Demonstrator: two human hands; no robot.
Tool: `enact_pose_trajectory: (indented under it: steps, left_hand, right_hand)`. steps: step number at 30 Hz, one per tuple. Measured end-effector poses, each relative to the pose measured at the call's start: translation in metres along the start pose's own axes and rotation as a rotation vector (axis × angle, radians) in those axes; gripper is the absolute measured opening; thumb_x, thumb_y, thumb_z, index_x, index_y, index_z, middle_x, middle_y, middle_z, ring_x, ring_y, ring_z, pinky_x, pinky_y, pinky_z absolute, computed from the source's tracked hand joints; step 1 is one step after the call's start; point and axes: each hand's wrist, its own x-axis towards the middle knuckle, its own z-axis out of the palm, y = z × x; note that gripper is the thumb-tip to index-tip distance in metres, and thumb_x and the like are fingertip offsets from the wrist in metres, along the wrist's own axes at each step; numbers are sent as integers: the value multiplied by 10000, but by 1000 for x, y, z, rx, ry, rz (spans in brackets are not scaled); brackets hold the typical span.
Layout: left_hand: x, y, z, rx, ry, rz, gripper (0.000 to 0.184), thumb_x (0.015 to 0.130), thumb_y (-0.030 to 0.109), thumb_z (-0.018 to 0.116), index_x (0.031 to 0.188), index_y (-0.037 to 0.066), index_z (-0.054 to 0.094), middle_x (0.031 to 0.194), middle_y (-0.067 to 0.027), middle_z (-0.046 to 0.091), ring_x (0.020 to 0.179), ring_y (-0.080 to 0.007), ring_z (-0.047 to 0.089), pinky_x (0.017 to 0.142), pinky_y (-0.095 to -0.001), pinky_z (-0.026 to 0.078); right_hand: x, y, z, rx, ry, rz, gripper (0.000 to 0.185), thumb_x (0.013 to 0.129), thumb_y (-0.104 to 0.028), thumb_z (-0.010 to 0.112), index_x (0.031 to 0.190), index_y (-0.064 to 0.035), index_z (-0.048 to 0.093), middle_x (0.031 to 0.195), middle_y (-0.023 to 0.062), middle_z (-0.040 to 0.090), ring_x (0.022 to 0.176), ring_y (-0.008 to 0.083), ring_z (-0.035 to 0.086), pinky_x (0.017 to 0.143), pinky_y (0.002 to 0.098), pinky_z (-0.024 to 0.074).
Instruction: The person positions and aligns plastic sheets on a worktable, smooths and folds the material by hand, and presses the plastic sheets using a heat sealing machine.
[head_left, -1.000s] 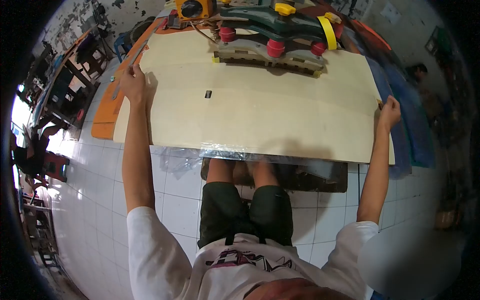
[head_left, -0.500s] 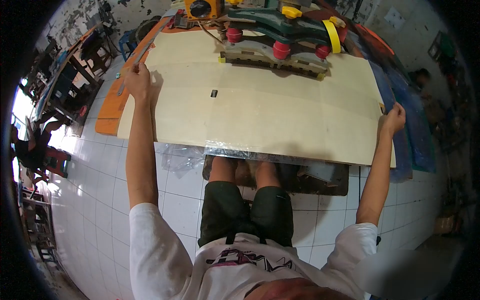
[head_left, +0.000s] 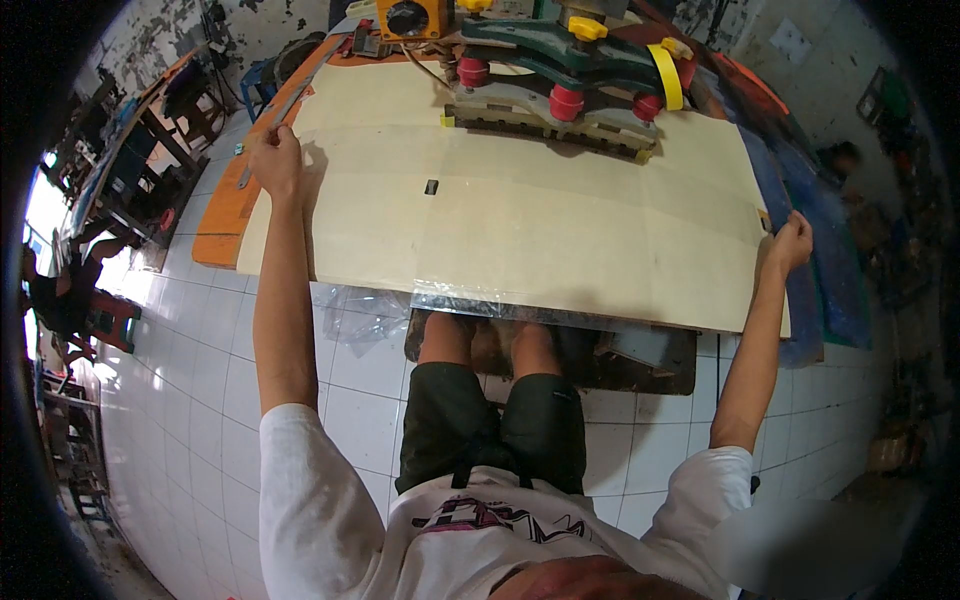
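Note:
A broad cream sheet covers most of the worktable, with a small dark rectangle on it. My left hand is at the sheet's left edge, beside a metal ruler, its fingers pinched together. At the right edge, near another small dark mark, my right hand is also closed in a pinch. What lies between the fingers of either hand is too small to make out. Clear plastic film shows shiny creases along the sheet's front edge.
A press-like machine head with red knobs stands over the back of the sheet, beside an orange box with a dial. Blue material hangs at the right. Loose plastic droops at the front. A seated person is far left.
The view has shifted very slightly. Both hands keep their places at the sheet's two side edges, still pinched.

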Motion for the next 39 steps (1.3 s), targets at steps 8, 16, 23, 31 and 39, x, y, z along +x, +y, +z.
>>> enact_pose_trajectory:
  steps: [8, 16, 23, 31, 39]
  left_hand:
    - [0, 0, 0, 3, 10, 18, 304, 855, 253, 586, 954, 0, 723, 818, -151, 707, 754, -268, 680, 730, -362, 509]
    - [2, -3, 1, 3, -9, 10, 310, 843, 265, 590, 959, 10, 724, 827, -149, 713, 784, -278, 689, 735, -367, 507]
    - [2, -10, 6, 5, 4, 24, 313, 846, 270, 590, 973, 18, 727, 858, -153, 717, 820, -283, 691, 777, -356, 511]
    - [3, -2, 3, 4, -57, 15, 289, 851, 254, 600, 982, 35, 735, 897, -147, 720, 865, -270, 692, 801, -363, 510]
    - [-2, -9, 17, -130, -205, 236, 241, 862, 198, 617, 983, 21, 727, 926, -144, 719, 891, -251, 688, 815, -344, 509]
  right_hand:
    - [0, 0, 0, -27, -6, -4, 228, 865, -178, 612, 974, -2, 709, 1006, 168, 705, 936, 301, 656, 861, 376, 487]
    - [15, 29, 5, -163, -93, -85, 264, 851, -235, 587, 977, -51, 729, 1022, 162, 710, 956, 318, 667, 855, 407, 501]
    - [1, 4, -1, -576, -228, -31, 395, 812, -452, 593, 1027, -151, 731, 1057, 180, 695, 1012, 361, 653, 865, 459, 498]
    - [-20, -26, -4, -951, -417, -119, 567, 788, -619, 597, 1109, -164, 703, 1122, 157, 684, 1070, 365, 634, 905, 504, 467]
    - [-33, -34, -8, -1056, -504, -203, 643, 754, -636, 664, 1127, -113, 683, 1137, 160, 674, 1098, 353, 623, 914, 478, 487]
